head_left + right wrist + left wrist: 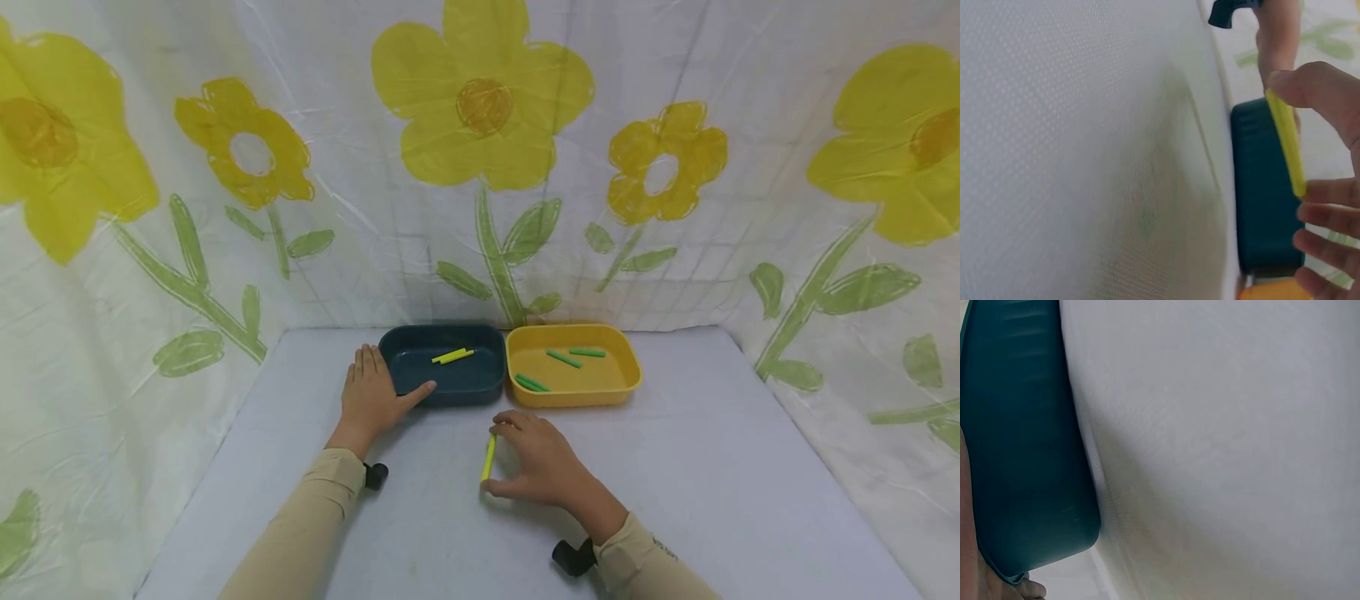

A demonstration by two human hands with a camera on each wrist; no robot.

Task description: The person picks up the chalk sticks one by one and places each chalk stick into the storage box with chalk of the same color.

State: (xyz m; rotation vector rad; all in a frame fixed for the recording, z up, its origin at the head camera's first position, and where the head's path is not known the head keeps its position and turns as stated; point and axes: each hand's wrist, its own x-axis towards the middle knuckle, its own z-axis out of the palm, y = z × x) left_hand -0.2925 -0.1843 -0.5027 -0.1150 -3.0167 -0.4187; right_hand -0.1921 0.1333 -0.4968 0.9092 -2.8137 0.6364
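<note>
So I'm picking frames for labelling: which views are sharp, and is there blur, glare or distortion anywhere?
Head view: sharp, evenly lit, soft shadows, no glare, wide-angle bending at the edges; the yellow stick and both trays read clearly. Left wrist view: close and soft, only the dark tray wall and the table. Right wrist view: the table is blurred up close, and the stick and fingers are soft.

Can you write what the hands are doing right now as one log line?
left hand: rests flat against dark teal tray | right hand: pinches yellow stick on table | yellow tray: holds green sticks
</note>
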